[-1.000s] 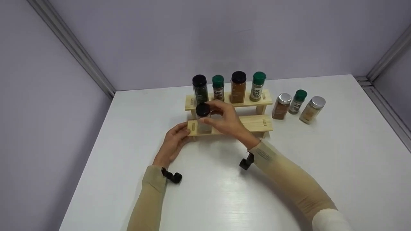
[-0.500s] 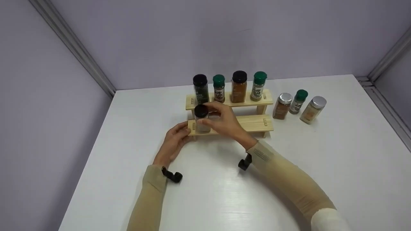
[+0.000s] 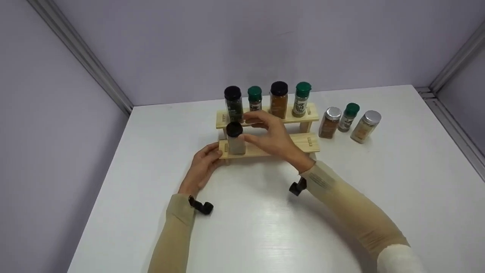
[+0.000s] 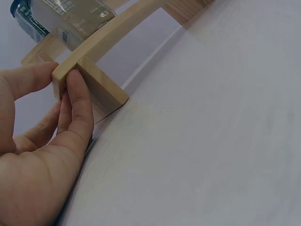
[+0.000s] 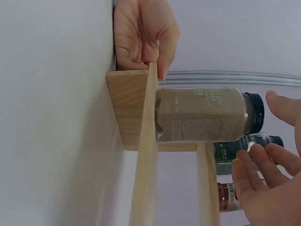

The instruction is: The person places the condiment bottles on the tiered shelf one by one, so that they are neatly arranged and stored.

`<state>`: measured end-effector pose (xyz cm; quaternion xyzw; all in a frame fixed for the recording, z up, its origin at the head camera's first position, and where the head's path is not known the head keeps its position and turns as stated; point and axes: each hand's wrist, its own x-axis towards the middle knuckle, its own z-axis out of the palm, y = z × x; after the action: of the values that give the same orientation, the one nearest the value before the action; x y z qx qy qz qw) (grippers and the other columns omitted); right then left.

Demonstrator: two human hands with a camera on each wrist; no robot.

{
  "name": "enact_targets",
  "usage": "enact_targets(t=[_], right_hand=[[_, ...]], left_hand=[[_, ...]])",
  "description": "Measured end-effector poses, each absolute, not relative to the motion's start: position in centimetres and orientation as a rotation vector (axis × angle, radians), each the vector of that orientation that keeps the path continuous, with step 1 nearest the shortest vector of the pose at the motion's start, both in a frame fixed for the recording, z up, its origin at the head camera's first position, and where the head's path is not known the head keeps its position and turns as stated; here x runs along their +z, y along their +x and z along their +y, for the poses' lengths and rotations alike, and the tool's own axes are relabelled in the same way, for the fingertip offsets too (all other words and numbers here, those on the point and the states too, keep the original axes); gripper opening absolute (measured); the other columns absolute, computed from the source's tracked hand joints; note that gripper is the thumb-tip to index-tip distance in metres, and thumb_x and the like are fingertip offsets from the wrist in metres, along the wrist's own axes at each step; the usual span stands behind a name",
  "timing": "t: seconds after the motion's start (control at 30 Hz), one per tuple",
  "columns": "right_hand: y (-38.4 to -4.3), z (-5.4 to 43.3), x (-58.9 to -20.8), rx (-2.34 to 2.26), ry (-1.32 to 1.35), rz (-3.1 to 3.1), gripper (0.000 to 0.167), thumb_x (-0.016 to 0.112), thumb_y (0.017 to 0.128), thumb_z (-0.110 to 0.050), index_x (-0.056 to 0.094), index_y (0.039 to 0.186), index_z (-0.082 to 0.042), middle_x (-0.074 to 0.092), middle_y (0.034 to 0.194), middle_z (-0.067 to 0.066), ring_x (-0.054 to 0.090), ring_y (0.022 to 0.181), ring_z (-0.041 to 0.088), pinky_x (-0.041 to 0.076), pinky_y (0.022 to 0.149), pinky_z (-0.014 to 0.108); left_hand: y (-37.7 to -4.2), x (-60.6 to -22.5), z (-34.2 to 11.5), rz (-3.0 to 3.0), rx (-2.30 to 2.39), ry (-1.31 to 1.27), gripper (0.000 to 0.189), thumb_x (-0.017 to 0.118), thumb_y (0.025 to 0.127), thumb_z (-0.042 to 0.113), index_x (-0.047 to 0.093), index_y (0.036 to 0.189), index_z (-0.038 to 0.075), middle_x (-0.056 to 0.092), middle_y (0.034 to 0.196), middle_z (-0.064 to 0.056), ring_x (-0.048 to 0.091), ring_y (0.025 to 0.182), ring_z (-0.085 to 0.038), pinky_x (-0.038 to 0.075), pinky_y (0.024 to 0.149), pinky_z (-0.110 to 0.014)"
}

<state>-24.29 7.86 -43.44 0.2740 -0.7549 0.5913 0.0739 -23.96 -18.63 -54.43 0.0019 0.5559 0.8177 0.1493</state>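
Note:
A spice jar [image 3: 237,144] with a black lid and pale brown contents stands upright at the left end of the lower shelf of a wooden spice rack [image 3: 265,151]. My right hand [image 3: 274,134] is just right of that jar, thumb and fingers spread apart; the right wrist view shows a gap between its fingertips [image 5: 257,149] and the jar. With thumb and fingers, my left hand [image 3: 202,165] pinches the left end of the lower shelf, as the left wrist view shows around the board's end [image 4: 63,80].
On the upper shelf stand a black-lidded jar [image 3: 233,104], a green-capped jar [image 3: 255,99], an orange-brown jar [image 3: 279,100] and another green-capped jar [image 3: 301,99]. Right of the rack, on the white table [image 3: 379,182], are two silver-lidded jars [image 3: 329,123] and a green-capped one [image 3: 348,118].
My right hand has let go of the black-lidded jar and drawn back to the right, its fingers spreading. The jar now stands on the lower shelf. My left hand keeps its hold on the rack.

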Motion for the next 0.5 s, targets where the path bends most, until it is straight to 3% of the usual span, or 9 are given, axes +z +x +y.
enact_targets(t=[0.2, 0.5], right_hand=[[-22.9, 9.9, -41.7, 1.707, 0.858, -2.21, 0.051, 0.087, 0.09, -0.005, 0.066, 0.135, 0.005, 0.069, 0.132, 0.022, 0.066, 0.124, 0.039, 0.055, 0.109, 0.052], [-20.4, 13.0, -41.5, 1.574, 0.861, -2.193, 0.046, 0.084, 0.094, -0.007, 0.067, 0.136, 0.001, 0.07, 0.133, 0.017, 0.067, 0.126, 0.03, 0.055, 0.111, 0.04]], left_hand=[[-24.0, -54.5, -18.6, 1.582, 2.359, 0.015, 0.046, 0.061, 0.108, 0.004, 0.05, 0.152, -0.003, 0.057, 0.145, -0.018, 0.065, 0.121, -0.024, 0.061, 0.096, -0.034], [-23.8, -54.5, -18.7, 1.554, 2.379, 0.031, 0.047, 0.061, 0.108, 0.004, 0.049, 0.153, -0.003, 0.058, 0.142, -0.017, 0.067, 0.117, -0.024, 0.061, 0.095, -0.034]])
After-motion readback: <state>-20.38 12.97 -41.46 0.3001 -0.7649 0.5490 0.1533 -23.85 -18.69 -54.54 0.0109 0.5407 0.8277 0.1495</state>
